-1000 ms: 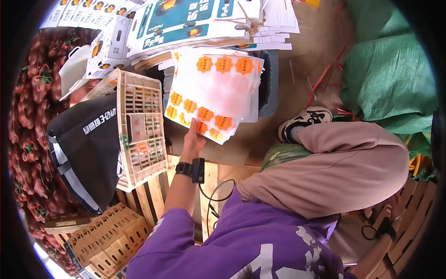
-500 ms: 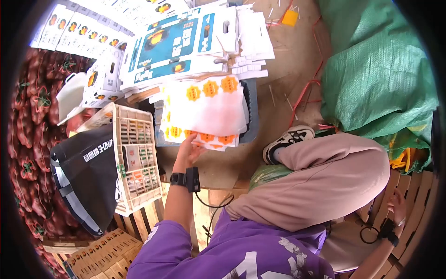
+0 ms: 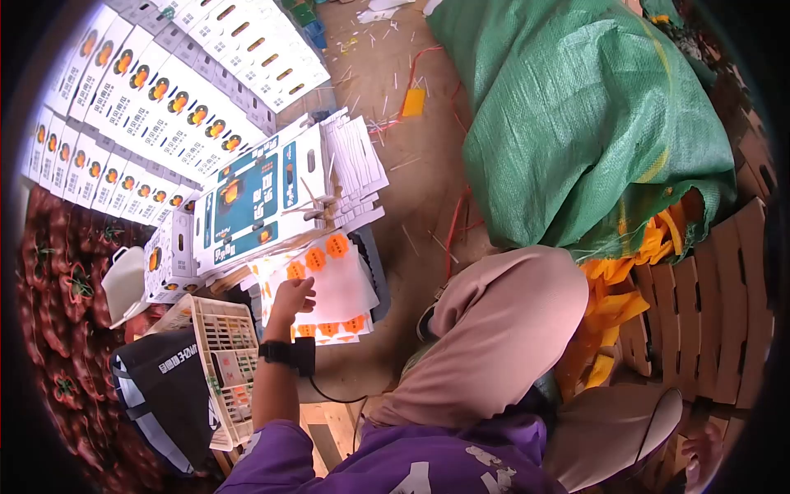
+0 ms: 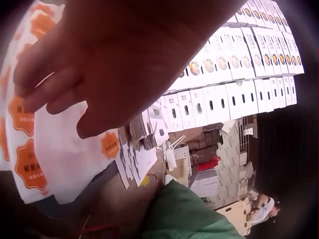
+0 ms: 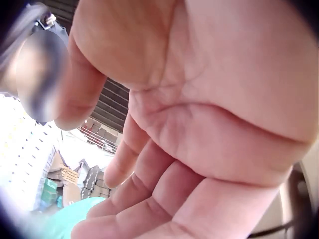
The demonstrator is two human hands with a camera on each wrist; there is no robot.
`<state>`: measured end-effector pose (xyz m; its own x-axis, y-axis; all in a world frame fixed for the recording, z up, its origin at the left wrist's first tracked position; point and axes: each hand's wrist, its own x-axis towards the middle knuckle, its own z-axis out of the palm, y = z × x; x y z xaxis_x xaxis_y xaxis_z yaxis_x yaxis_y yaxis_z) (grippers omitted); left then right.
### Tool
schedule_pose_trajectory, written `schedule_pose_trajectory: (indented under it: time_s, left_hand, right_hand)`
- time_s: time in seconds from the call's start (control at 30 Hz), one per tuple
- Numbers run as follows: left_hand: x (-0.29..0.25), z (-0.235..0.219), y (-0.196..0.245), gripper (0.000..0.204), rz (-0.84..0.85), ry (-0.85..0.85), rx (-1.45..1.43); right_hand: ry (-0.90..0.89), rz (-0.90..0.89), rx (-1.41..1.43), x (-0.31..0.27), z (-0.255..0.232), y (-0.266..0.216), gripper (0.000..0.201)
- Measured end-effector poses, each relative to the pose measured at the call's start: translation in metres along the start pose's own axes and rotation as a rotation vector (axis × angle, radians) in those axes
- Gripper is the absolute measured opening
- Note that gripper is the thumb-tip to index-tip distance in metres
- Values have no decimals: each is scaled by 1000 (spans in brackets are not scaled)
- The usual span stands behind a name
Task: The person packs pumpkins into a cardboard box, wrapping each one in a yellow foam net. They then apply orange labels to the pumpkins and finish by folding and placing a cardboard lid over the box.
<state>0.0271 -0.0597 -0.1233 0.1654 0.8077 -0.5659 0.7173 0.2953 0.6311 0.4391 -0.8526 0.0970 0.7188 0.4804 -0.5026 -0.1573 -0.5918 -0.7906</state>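
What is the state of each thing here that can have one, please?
Sticker sheets, stacked, top one partly bare
Left grip, fingers relaxed over the sheets
Right grip, palm empty
Teal-printed cartons, flat, piled
Pumpkin-print cartons, stacked in rows
Green woven sack, open, orange pieces spilling out

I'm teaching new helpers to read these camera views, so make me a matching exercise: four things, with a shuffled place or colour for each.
Things
1. Left hand
2. Right hand
3. Bulky sack
4. Slatted crate

Places or colours
A. Cream, next to the dark bag
B. Near the head view's lower right corner
C. Over the sticker sheets
D. Green

Right pairs: 1-C; 2-B; 3-D; 4-A
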Motion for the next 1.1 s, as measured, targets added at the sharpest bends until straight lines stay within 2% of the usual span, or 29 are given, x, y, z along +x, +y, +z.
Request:
schedule_pose_trajectory:
  time_s: [0.07, 0.13, 0.2, 0.23, 0.3, 0.33, 0.4, 0.47, 0.5, 0.57, 0.63, 0.67, 0.7, 0.73, 0.77, 0.8, 0.83, 0.87, 0.9, 0.93, 0.97, 1.0, 1.07, 1.1]
  left_hand:
    - [33, -9, 5, 40, 18, 108, -112]
    - [83, -29, -21, 41, 54, 175, -179]
    - [121, -45, -49, 44, 0, 229, -520]
    - [138, -43, -48, 44, 8, 231, -524]
    - [170, -44, -26, 45, -222, 119, -1112]
    - [166, -37, 4, 45, -117, -20, -1242]
    - [181, -40, 33, 45, -122, -45, -1159]
    - [207, -51, 38, 47, -120, -48, -1113]
    - [241, -56, 28, 50, -47, -78, -1122]
    - [236, -52, 52, 53, -132, -22, -1118]
    - [240, -47, 65, 53, -192, 38, -1110]
    - [245, -43, 68, 52, -210, 70, -1103]
    - [220, -28, 58, 54, 48, -36, -1092]
    - [230, -33, 42, 56, -170, -125, -1206]
    - [180, -10, 53, 57, -123, -35, -1070]
    - [152, 8, 41, 53, -25, -89, -878]
    - [136, 11, 19, 45, 84, -353, -637]
    - [87, 27, 38, 38, 73, -621, -557]
    - [31, 45, 68, 37, 119, -608, -374]
    - [-8, 55, 91, 36, 273, -580, -202]
    - [-34, 52, 108, 38, 436, -604, -181]
    - [-55, 45, 130, 43, 567, -617, -189]
    - [-74, 22, 172, 57, 904, -781, -220]
    - [-77, 9, 188, 68, 1004, -709, -157]
  right_hand:
    - [53, -255, -149, 33, 81, -51, 73]
    - [59, -220, -126, 65, 116, -85, 70]
    - [11, -236, -297, 94, 138, -103, 74]
    - [14, -244, -295, 109, 145, -112, 74]
    - [-89, -176, -225, 132, 159, -125, 66]
    - [-100, -207, -173, 142, 162, -122, 58]
    - [-89, -179, -134, 155, 173, -125, 56]
    - [-105, -110, -44, 168, 186, -118, 50]
    - [-124, -62, 5, 174, 195, -110, 46]
    - [-238, -20, -83, 192, 221, -104, 40]
    - [-293, -50, -431, 207, 256, -107, 37]
    - [-343, -46, -401, 217, 271, -91, 37]
    - [-378, -166, -568, 229, 286, -73, 40]
    - [-411, -187, -729, 237, 302, -60, 47]
    - [-549, -110, -812, 243, 315, -63, 60]
    - [-733, -120, -791, 252, 327, -44, 79]
    - [-713, -297, -708, 259, 337, -16, 98]
    - [-750, -161, -665, 265, 343, -13, 104]
    - [-799, -43, -621, 275, 348, -14, 110]
    - [-856, -55, -461, 281, 347, -24, 112]
    - [-912, -84, -306, 288, 345, -33, 115]
    - [-914, -69, -296, 294, 348, -27, 115]
    - [-947, -81, -288, 306, 356, -9, 117]
    - [-935, -76, -264, 308, 356, -5, 117]
